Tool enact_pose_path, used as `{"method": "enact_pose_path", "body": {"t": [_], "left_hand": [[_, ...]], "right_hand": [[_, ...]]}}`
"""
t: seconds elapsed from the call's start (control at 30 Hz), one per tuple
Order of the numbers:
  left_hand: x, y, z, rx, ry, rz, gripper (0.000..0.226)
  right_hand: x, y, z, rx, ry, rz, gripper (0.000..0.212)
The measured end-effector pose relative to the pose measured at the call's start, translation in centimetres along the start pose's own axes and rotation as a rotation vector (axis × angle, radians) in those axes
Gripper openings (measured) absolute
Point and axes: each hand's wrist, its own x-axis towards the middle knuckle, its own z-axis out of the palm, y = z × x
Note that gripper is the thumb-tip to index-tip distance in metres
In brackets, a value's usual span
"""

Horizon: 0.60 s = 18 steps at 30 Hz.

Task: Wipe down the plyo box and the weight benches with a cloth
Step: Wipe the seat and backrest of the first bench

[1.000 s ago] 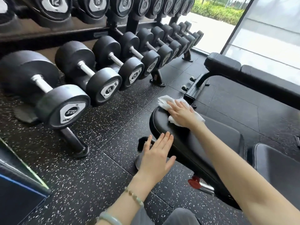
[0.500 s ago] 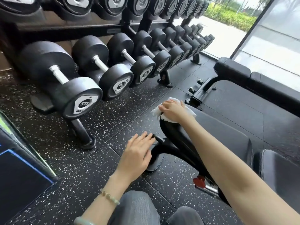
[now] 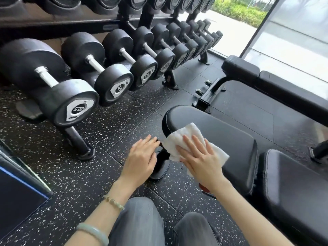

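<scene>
The right hand lies flat, fingers straight and spread, pressing a white cloth against the near edge of the padded weight bench, just below centre frame. The left hand is open, fingers straight, by the bench's front foot; I cannot tell whether it touches. Across the upper left, a rack cradles a row of black dumbbells. A second bench stands at upper right.
</scene>
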Motion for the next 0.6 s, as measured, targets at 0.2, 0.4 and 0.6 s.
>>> {"method": "enact_pose_path", "body": {"t": [0.2,0.4,0.6], "left_hand": [[2.0,2.3,1.7,-0.016,0.0,0.005,0.049],[3.6,2.1,1.1,-0.042,0.046,0.003,0.052],[5.0,0.7,0.0,-0.031,0.066,0.029,0.052]], "right_hand": [[-6.2,-2.7,0.8,-0.218,0.136,0.475,0.054],[2.8,-8.2,3.9,-0.051,0.312,0.861,0.056],[10.1,-9.9,4.8,0.091,0.394,1.011,0.045]]}}
